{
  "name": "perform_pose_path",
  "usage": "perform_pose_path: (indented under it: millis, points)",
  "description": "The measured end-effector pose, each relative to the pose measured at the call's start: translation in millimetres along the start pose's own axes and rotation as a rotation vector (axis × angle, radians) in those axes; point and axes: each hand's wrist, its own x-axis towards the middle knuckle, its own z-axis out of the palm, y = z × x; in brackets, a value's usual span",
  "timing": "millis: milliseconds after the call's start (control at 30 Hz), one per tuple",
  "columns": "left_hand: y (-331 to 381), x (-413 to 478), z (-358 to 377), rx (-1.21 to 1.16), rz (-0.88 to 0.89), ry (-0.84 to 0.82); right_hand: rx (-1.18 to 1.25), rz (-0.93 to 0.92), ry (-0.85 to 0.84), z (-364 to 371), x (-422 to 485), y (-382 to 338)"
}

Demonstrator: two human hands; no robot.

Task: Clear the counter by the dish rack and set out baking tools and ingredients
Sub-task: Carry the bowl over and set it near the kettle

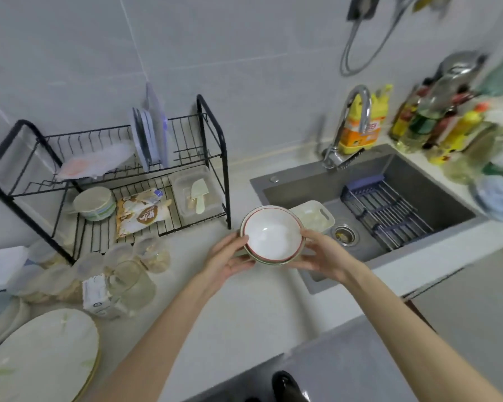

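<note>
A stack of white bowls with red rims (270, 233) hangs just above the counter between the dish rack and the sink. My left hand (225, 259) grips the stack's left side and my right hand (323, 253) grips its right side. The black wire dish rack (221, 146) stands at the back left; its lower shelf holds a pale bowl (95, 203), a snack bag (141, 213) and a clear tub with a spatula (198, 194). Plates (148, 137) stand on its upper shelf.
The grey sink (436, 204) at the right holds a white tray (314, 216) and a dark rack (389, 216). Bottles (436, 123) crowd the back right. Jars and glasses (128, 271), a carton (99, 294) and large plates (41, 361) fill the left counter.
</note>
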Motion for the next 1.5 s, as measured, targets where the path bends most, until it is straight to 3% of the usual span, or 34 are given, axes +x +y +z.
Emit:
perform_pose_path:
  millis: [400,933,1500]
  points:
    - [-42,18,195,0.243,-0.074,-0.378,0.249,-0.179,0.358,-165,-115,-19]
    - [-186,-14,531,0.414,-0.23,-0.778,0.497,-0.335,0.692,-440,-313,-33]
    - [-357,-86,845,0.674,-0.429,-1.273,0.847,-0.556,1.11,-655,-501,4]
